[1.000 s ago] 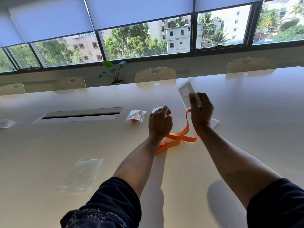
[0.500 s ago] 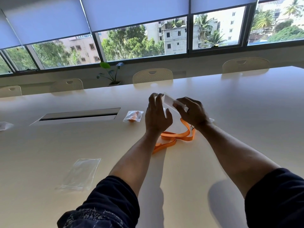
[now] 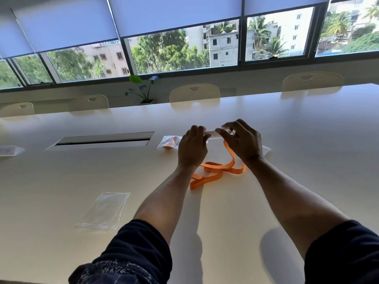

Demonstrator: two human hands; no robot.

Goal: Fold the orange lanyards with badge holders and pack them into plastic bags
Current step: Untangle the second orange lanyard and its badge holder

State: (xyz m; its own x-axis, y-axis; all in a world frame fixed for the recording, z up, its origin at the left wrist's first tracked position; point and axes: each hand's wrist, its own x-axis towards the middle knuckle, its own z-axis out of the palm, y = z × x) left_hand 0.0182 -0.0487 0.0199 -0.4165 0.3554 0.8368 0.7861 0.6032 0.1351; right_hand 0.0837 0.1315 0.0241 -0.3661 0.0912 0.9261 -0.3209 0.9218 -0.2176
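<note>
A clear badge holder (image 3: 213, 133) is held flat above the table between my two hands. My left hand (image 3: 191, 148) grips its left end and my right hand (image 3: 242, 140) pinches its right end near the clip. From the holder an orange lanyard (image 3: 217, 171) hangs down and lies in loose loops on the white table (image 3: 61, 181) below my wrists. An empty clear plastic bag (image 3: 104, 210) lies flat at the near left. A packed bag (image 3: 169, 142) with something orange inside sits just left of my left hand.
A long cable slot (image 3: 102, 140) is set into the table at the left. A white item (image 3: 8, 150) lies at the far left edge and another white piece (image 3: 265, 150) peeks out behind my right wrist. Chairs (image 3: 193, 93) and a potted plant (image 3: 143, 91) line the far side.
My right hand brought the badge holder down from upright to flat. My left hand rose from the table and took its left end. The lanyard's loops shifted slightly.
</note>
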